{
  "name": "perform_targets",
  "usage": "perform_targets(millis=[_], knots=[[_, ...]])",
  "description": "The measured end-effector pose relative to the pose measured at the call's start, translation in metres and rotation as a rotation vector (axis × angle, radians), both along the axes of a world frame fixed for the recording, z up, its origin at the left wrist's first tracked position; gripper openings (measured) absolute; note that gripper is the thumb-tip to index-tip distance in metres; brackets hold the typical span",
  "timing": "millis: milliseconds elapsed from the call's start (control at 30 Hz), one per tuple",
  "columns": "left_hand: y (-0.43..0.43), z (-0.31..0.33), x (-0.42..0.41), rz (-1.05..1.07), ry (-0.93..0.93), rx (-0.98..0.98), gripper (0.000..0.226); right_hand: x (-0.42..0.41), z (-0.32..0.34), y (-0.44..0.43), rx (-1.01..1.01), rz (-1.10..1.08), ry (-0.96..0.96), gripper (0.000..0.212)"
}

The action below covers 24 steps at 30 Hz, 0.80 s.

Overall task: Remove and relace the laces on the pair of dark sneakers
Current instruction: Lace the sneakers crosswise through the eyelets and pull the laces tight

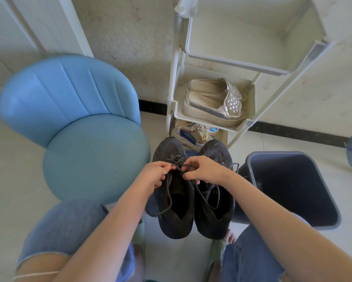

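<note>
Down between a person's denim-clad knees, the pair of dark sneakers (175,226) sits side by side, toes toward a white shoe rack (172,78). The left hand (153,176) and right hand (204,169) both pinch the grey lace (179,166) above one sneaker's opening, fingers curled. A blue chair (85,123) stands left, a grey bin (293,188) right.

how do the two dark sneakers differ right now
The left hand and right hand both pinch the chair-side lace; the bin-side lace lies loose, unheld. The chair-side lace loops over the chair-side sneaker's outer edge; the bin-side lace trails across the bin-side sneaker's opening. Both sneakers are dark, side by side, toes toward the rack.
</note>
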<state>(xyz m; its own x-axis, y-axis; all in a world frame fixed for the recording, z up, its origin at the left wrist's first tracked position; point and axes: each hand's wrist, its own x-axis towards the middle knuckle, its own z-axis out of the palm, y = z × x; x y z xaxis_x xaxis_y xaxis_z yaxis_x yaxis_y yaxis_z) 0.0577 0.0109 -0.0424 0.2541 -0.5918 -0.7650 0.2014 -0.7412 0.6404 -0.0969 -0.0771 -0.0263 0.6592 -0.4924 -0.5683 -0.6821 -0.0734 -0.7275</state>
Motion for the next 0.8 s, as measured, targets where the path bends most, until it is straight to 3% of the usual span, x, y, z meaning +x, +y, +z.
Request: perform_targets(millis=[233,400,533,667,800], knots=[[0.001,0.0,-0.002,0.209,0.222,0.021,0.023,0.0,-0.001,0.0,0.015,0.001,-0.014,0.017],[0.001,0.014,0.0,-0.003,-0.013,0.033,0.023,0.001,0.001,-0.003,0.035,-0.008,-0.006,0.017],[0.001,0.019,0.0,-0.034,-0.13,0.03,0.032,0.002,0.001,-0.004,0.025,-0.048,-0.018,0.021],[0.0,0.017,0.001,-0.065,-0.353,-0.054,0.029,0.007,0.0,-0.007,-0.017,-0.197,-0.099,0.011],[-0.002,0.018,0.002,-0.142,-0.409,-0.047,0.023,0.015,0.0,-0.001,-0.065,-0.09,-0.097,0.012]])
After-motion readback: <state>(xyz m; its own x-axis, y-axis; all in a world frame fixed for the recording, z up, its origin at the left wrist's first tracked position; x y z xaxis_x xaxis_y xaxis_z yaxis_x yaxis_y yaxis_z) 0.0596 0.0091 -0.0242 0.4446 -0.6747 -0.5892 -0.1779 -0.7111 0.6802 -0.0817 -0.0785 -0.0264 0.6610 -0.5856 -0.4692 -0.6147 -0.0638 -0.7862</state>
